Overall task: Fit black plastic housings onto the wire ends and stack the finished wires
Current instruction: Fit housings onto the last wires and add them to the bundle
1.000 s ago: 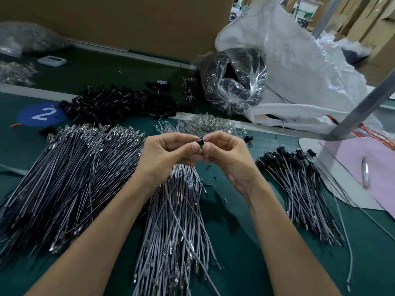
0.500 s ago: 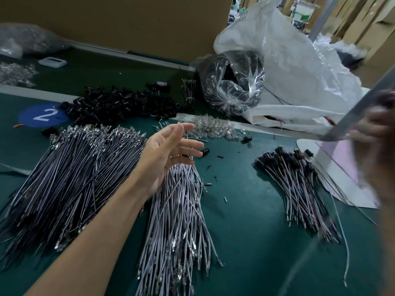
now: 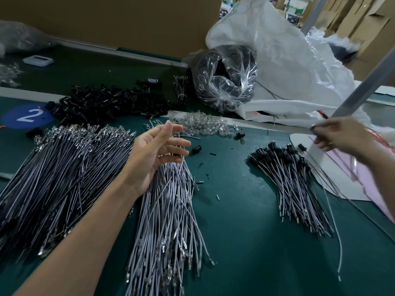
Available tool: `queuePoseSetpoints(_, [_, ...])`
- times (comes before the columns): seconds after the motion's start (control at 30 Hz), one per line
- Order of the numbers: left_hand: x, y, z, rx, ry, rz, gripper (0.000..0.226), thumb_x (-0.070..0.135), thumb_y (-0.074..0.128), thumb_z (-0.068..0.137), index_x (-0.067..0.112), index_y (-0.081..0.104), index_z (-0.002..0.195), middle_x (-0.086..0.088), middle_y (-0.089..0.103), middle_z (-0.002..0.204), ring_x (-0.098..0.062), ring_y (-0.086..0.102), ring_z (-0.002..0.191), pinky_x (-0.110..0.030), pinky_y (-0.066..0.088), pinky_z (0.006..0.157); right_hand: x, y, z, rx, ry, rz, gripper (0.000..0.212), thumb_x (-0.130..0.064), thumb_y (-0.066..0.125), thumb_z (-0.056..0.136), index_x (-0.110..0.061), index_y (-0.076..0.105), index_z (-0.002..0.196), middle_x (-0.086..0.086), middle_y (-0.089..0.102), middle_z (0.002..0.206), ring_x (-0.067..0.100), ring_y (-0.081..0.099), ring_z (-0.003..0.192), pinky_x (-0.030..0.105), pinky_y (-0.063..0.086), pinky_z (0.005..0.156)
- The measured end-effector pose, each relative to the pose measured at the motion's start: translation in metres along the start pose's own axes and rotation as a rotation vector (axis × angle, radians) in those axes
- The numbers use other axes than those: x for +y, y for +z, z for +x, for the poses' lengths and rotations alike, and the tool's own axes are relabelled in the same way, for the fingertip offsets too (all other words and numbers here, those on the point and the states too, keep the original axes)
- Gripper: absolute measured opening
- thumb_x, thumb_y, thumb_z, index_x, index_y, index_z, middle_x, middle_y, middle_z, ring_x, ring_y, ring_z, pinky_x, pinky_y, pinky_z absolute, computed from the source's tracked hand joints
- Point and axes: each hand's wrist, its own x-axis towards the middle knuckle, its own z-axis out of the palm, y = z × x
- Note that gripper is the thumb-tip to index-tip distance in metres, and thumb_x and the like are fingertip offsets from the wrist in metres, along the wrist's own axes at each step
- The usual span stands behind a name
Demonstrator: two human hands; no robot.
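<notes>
The finished wires (image 3: 292,178), each capped at its far end with a black housing, lie in a fanned stack on the right of the green surface (image 3: 245,231), capped ends pointing away from you. Your right hand (image 3: 339,137) hovers just beyond that stack, over the white board (image 3: 320,159). It is blurred, its fingertips drawn together, and you cannot tell whether they pinch anything. One loose pale wire (image 3: 336,231) curves down the surface just right of the stack.

Your left hand (image 3: 156,154) is spread, fingers straight and apart, holding nothing, above the far end of the middle bundle (image 3: 171,210) of bare grey wires. A stray housing (image 3: 196,148) lies on the surface just past its fingertips, and a second stray housing (image 3: 240,135) lies farther back.

A much larger bundle (image 3: 59,171) of wires tipped with metal terminals fills the left side. Beyond it sits the heap of loose black housings (image 3: 106,103), beside a blue round sticker (image 3: 27,116) marked 2. A small pile of clear plastic parts (image 3: 201,124) lies between the heap and your left hand.

Farther back, a clear bag (image 3: 224,77) of black parts leans against a crumpled white sack (image 3: 288,60), with a roll of black tape (image 3: 152,81) to its left. A grey metal post (image 3: 363,86) slants across the right edge above a pink sheet (image 3: 374,189).
</notes>
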Motion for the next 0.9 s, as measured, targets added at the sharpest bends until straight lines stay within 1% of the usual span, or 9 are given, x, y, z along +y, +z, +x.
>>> queuePoseSetpoints(0.1, [0.000,-0.001,0.001,0.002,-0.003,-0.004,0.049,0.050,0.061,0.080,0.012,0.066,0.110,-0.013,0.074,0.092,-0.023,0.070,0.075,-0.029,0.059,0.065,0.014,0.036,-0.008,-0.099,-0.028,-0.274,0.025,-0.008,0.061,0.094,0.007,0.064,0.113,0.013,0.067,0.079,0.013,0.061,0.051,0.017,0.050,0.048])
queuePoseSetpoints(0.17, [0.000,0.000,0.001,0.002,-0.005,-0.001,0.051,0.051,0.062,0.079,0.011,0.066,0.111,-0.013,0.074,0.092,-0.023,0.070,0.075,-0.029,0.060,0.066,0.020,0.041,-0.008,-0.022,-0.017,-0.266,0.026,-0.013,0.065,0.093,0.005,0.067,0.111,0.019,0.071,0.086,0.018,0.061,0.059,0.026,0.049,0.066])
queuePoseSetpoints(0.23, [-0.001,0.001,0.002,0.003,-0.008,0.009,0.053,0.051,0.062,0.079,0.010,0.065,0.113,-0.012,0.074,0.093,-0.023,0.070,0.076,-0.029,0.059,0.066,0.024,0.043,-0.012,0.034,-0.078,-0.295,0.027,-0.016,0.067,0.092,0.002,0.069,0.111,0.023,0.072,0.097,0.024,0.063,0.077,0.028,0.042,0.078])
queuePoseSetpoints(0.3, [-0.001,0.002,0.002,0.000,-0.010,0.023,0.055,0.052,0.062,0.078,0.010,0.064,0.114,-0.012,0.074,0.093,-0.023,0.070,0.077,-0.029,0.059,0.066,0.030,0.043,-0.013,0.059,-0.133,-0.328,0.028,-0.017,0.069,0.090,0.000,0.069,0.112,0.021,0.071,0.105,0.025,0.062,0.087,0.027,0.039,0.083])
queuePoseSetpoints(0.4, [-0.001,0.003,0.002,0.001,-0.010,0.026,0.055,0.053,0.063,0.077,0.011,0.065,0.113,-0.012,0.074,0.093,-0.023,0.069,0.077,-0.029,0.059,0.066,0.035,0.036,-0.016,0.058,-0.178,-0.379,0.034,-0.021,0.072,0.088,-0.005,0.067,0.118,0.016,0.069,0.113,0.021,0.057,0.090,0.029,0.040,0.086])
queuePoseSetpoints(0.53, [-0.001,0.003,0.001,0.004,-0.006,0.022,0.054,0.053,0.064,0.075,0.012,0.066,0.110,-0.012,0.074,0.092,-0.023,0.069,0.076,-0.028,0.059,0.065,0.043,0.036,-0.018,-0.079,-0.165,-0.521,0.031,-0.017,0.061,0.094,-0.014,0.064,0.125,0.018,0.060,0.131,0.036,0.062,0.105,0.038,0.045,0.089])
queuePoseSetpoints(0.7, [-0.001,0.003,0.000,0.002,-0.009,0.025,0.053,0.053,0.065,0.075,0.013,0.066,0.110,-0.012,0.074,0.092,-0.022,0.069,0.075,-0.027,0.058,0.065,0.046,0.039,-0.022,-0.054,-0.121,-0.437,0.025,-0.020,0.061,0.095,-0.015,0.066,0.119,0.015,0.068,0.119,0.029,0.065,0.098,0.035,0.044,0.089])
queuePoseSetpoints(0.8, [-0.002,0.002,0.001,0.003,-0.014,0.036,0.052,0.052,0.065,0.076,0.012,0.066,0.109,-0.012,0.074,0.091,-0.022,0.069,0.075,-0.027,0.058,0.064,0.040,0.040,-0.021,0.005,-0.090,-0.440,0.025,-0.028,0.066,0.093,-0.013,0.068,0.113,0.013,0.071,0.104,0.031,0.065,0.099,0.043,0.041,0.096])
queuePoseSetpoints(0.9, [-0.003,0.001,0.002,0.001,-0.017,0.039,0.049,0.050,0.065,0.077,0.012,0.067,0.108,-0.012,0.074,0.091,-0.022,0.069,0.074,-0.027,0.058,0.064,0.035,0.038,-0.014,0.011,-0.098,-0.417,0.024,-0.020,0.073,0.087,-0.006,0.067,0.106,0.019,0.073,0.094,0.034,0.067,0.092,0.042,0.048,0.089])
